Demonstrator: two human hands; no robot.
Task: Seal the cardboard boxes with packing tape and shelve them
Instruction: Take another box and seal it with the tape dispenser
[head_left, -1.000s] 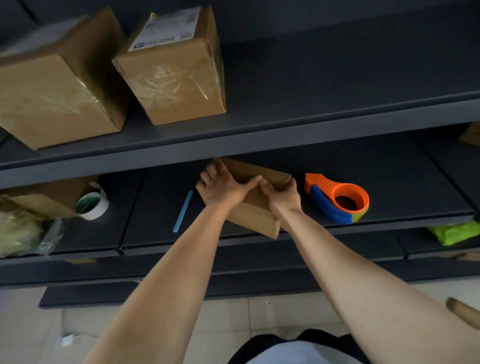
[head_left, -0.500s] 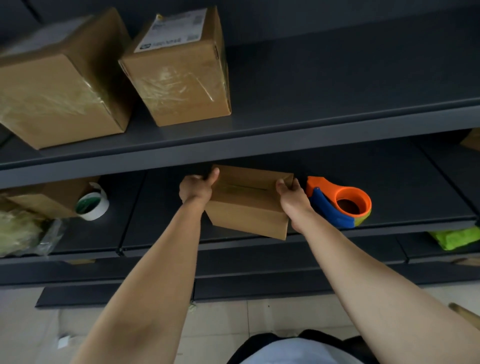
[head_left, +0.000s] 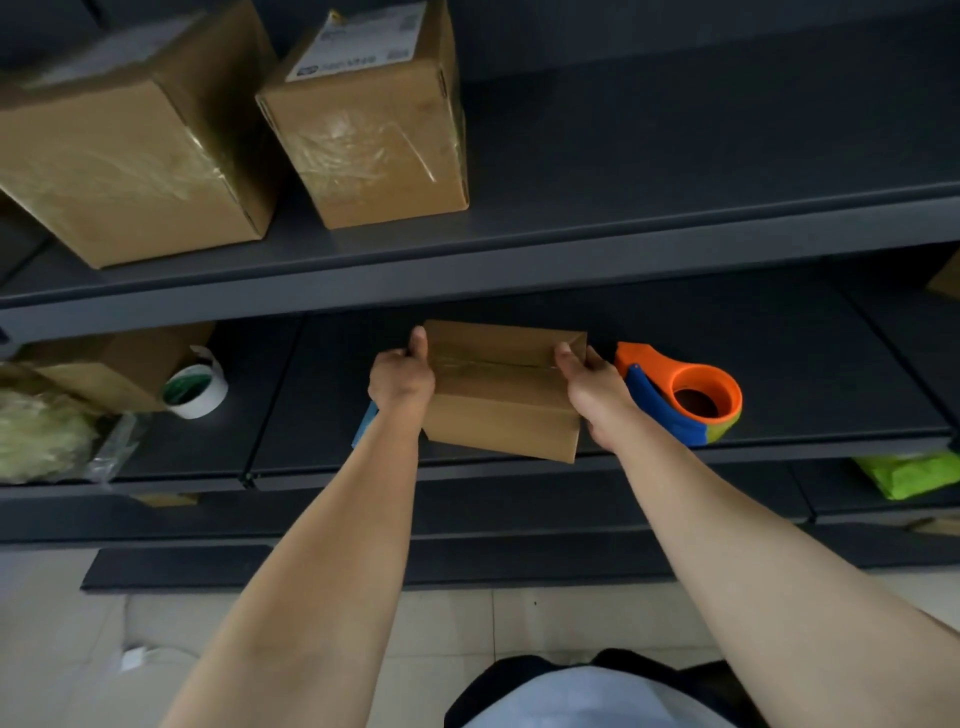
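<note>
Two bare hands hold one small brown cardboard box (head_left: 501, 395), one at each end. The left hand (head_left: 401, 382) is curled round the left end with its thumb standing up against the top corner. The right hand (head_left: 597, 395) clasps the right end, thumb laid on the top by the centre seam; the other fingers of both hands are hidden behind the box. The box is at the near edge of the middle dark grey metal shelf (head_left: 805, 374), its near face hanging slightly over the lip. Whether its base rests on the shelf or is lifted just clear cannot be told. Its top flaps are closed, and a glossy strip shows along the seam.

Just right of the right hand, on the same shelf, lies an orange and blue plastic tape dispenser (head_left: 680, 400). A thin blue strip (head_left: 365, 426) shows beside the left wrist. Further left are a white roll of tape with a green core (head_left: 196, 391), another brown cardboard box (head_left: 114, 364) behind it, and a clear plastic bag of pale stuffing (head_left: 41, 441) at the left edge.

On the upper grey shelf (head_left: 571, 260), to the left, stand two larger taped cardboard boxes: a wide one (head_left: 130, 156) and, just right of it, one with a white label (head_left: 374, 124). A bright green bundle (head_left: 909, 473) lies on a lower shelf at the right.
</note>
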